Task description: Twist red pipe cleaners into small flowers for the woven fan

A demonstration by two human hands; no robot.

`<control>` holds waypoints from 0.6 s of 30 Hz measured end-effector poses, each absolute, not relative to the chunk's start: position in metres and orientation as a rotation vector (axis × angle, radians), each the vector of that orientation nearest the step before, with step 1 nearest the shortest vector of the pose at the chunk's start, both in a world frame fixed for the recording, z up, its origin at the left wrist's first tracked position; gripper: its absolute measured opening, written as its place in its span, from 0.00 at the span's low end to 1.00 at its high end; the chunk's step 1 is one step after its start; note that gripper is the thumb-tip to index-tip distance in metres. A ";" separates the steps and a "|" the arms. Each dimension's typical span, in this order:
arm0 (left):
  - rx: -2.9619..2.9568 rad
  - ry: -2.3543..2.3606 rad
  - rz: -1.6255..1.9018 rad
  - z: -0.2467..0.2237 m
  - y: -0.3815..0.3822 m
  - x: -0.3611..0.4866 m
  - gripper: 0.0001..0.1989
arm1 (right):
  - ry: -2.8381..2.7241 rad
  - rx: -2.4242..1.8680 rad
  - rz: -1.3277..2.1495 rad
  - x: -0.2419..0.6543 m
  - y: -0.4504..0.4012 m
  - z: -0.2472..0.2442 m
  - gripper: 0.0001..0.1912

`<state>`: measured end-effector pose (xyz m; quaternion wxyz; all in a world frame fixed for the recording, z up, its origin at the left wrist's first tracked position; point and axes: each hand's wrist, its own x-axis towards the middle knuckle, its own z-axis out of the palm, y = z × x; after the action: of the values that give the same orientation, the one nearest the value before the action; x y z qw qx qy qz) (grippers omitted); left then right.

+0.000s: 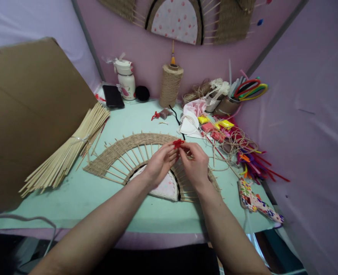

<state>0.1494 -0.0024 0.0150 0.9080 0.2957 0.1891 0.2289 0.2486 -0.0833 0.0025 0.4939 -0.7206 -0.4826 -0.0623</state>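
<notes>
A small red pipe cleaner flower [178, 143] is held between my two hands, above a woven fan. My left hand [163, 160] grips it near the fingertips, and my right hand [194, 160] pinches its right side. Beneath them lies the fan [123, 147], with a twine-woven outer band, bare wooden sticks and a white half-round centre [166, 187] edged in black. My hands and forearms hide part of its middle and right side. Another small red twisted piece [155, 115] rests behind the fan, by a small dark packet [165, 113].
A bundle of wooden sticks [62, 147] leans by a cardboard sheet [28, 114] at left. A flowered glue gun [257, 202] lies at right, below coloured pipe cleaners [255, 164] and tangled twine [238, 139]. At the back stand a bottle [126, 82] and a twine spool [171, 86].
</notes>
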 end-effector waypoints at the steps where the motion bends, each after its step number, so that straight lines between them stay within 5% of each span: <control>1: 0.625 0.409 0.460 0.015 -0.001 0.149 0.12 | -1.161 -1.738 -0.143 0.248 -0.083 0.003 0.06; 7: 1.156 0.725 0.570 0.018 0.012 0.146 0.18 | -0.906 -1.652 0.191 0.248 -0.082 0.004 0.06; 11: 1.545 0.737 0.722 0.022 0.019 0.143 0.09 | -0.879 -1.652 0.348 0.250 -0.083 0.007 0.05; 18: 1.371 0.732 0.491 0.019 0.017 0.143 0.08 | -1.017 -1.705 0.337 0.251 -0.085 0.008 0.04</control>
<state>0.1426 0.0174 0.0190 0.6860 0.6121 0.3267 0.2193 0.2511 -0.0851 0.0080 0.5347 -0.7156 -0.4267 0.1416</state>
